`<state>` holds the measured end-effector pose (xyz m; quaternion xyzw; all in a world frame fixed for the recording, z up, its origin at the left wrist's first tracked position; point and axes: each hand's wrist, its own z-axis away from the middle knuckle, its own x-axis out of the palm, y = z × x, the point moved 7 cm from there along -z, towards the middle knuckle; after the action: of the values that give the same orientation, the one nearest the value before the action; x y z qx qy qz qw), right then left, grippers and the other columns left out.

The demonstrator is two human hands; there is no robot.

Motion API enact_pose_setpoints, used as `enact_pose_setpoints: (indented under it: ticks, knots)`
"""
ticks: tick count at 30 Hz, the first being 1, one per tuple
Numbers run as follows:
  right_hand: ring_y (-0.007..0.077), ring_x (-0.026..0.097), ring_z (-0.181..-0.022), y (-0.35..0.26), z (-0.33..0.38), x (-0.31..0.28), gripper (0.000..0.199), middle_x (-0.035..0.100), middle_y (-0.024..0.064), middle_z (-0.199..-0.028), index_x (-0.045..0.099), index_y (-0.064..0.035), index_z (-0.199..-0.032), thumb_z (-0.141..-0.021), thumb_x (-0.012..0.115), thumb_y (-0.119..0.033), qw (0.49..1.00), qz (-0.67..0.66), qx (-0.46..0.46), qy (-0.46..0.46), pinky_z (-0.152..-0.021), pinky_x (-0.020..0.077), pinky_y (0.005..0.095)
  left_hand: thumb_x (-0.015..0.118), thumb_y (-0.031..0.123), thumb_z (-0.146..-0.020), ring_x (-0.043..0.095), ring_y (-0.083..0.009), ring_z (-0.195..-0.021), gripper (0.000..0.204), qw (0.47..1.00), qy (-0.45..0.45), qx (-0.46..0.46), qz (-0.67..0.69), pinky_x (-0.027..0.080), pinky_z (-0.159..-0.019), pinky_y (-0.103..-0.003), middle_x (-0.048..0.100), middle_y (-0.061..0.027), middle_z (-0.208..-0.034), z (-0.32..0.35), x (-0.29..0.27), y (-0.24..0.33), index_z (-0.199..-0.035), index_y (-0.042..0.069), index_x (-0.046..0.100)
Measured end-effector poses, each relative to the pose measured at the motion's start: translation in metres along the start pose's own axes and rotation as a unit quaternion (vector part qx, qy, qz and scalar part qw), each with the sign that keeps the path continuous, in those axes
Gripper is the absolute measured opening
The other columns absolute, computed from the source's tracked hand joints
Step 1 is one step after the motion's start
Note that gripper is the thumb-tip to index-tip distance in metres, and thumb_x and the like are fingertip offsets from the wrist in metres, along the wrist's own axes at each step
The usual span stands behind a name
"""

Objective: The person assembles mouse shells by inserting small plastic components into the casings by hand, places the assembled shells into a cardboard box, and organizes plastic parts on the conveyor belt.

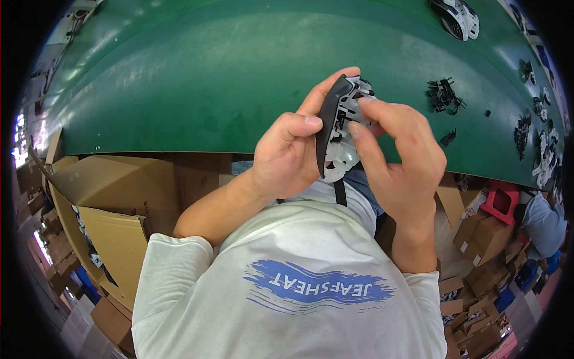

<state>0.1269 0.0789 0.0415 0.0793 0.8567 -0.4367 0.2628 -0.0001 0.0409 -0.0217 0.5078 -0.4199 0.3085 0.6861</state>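
My left hand (286, 146) grips a curved plastic shell (336, 128), dark on its outer side and white inside, held on edge above the near edge of the green table. Its thumb presses the dark face, and the fingers wrap behind. Small black parts sit inside the shell. My right hand (406, 143) is closed in at the shell's inner side, index fingertip and thumb tip curled against it. What lies between those two fingertips is too small to make out.
On the green table (197, 78) at right lie a pile of small black parts (443, 96) and a smaller clump (448, 137). A black-and-white shell (457, 19) rests far right. Cardboard boxes (119, 182) stand left; a red stool (501, 202) and another person (544, 224) are at right.
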Motion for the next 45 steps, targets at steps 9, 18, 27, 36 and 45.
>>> enact_pose_setpoints:
  ticks: [9,18,27,36,45]
  knots:
    - [0.0238,0.061,-0.098,-0.011,0.006,-0.005,0.034,0.065,0.0027,-0.104,0.081,-0.0137,-0.119,-0.085,0.084,-0.018,0.982,0.154,-0.089,-0.064,-0.103,0.0458,0.0465,0.041,0.026,-0.099,0.055,-0.0251,-0.139,0.074,0.997,-0.019,-0.004,0.078,0.045,-0.118,-0.041,0.054,-0.0118,-0.154,0.000,0.001,-0.003,-0.170,0.010,0.024]
    - [0.0234,0.062,-0.127,0.034,0.025,0.017,0.067,0.056,0.0216,-0.144,0.035,0.0044,-0.163,-0.105,0.066,-0.007,0.863,-0.419,0.281,0.005,-0.107,0.0520,0.0366,0.036,0.019,-0.102,0.059,-0.0247,-0.136,0.058,0.986,0.097,0.131,-0.024,0.046,-0.117,-0.041,0.058,-0.0161,-0.149,-0.010,0.015,0.003,-0.157,0.000,0.041]
    - [0.0201,0.068,-0.116,0.043,0.028,0.004,0.066,0.062,0.0201,-0.135,0.042,0.0032,-0.160,-0.100,0.070,0.000,0.850,-0.433,0.300,0.009,-0.098,0.0585,0.0339,0.051,0.018,-0.102,0.062,-0.0243,-0.132,0.064,0.949,0.101,0.069,-0.289,0.048,-0.112,-0.039,0.059,-0.0146,-0.147,0.002,0.000,0.008,-0.161,-0.001,0.034]
    - [0.0215,0.069,-0.113,0.041,0.036,0.016,0.068,0.062,0.0201,-0.136,0.042,0.0035,-0.160,-0.097,0.069,-0.002,0.902,-0.338,0.270,-0.001,-0.095,0.0583,0.0331,0.054,0.000,-0.096,0.065,-0.0091,-0.086,0.051,0.904,0.183,0.074,-0.379,0.057,-0.064,-0.026,0.067,-0.0062,-0.117,0.004,-0.008,0.006,-0.146,0.003,0.046]
    - [0.0217,0.064,-0.121,0.028,0.027,0.026,0.080,0.055,0.0191,-0.147,0.033,0.0041,-0.164,-0.091,0.065,0.008,0.978,-0.128,0.160,-0.031,-0.104,0.0538,0.0351,0.053,-0.002,-0.094,0.066,-0.0114,-0.095,0.044,0.897,0.194,0.133,-0.374,0.058,-0.083,-0.030,0.070,-0.0076,-0.116,-0.003,-0.018,0.012,-0.139,-0.002,0.052]
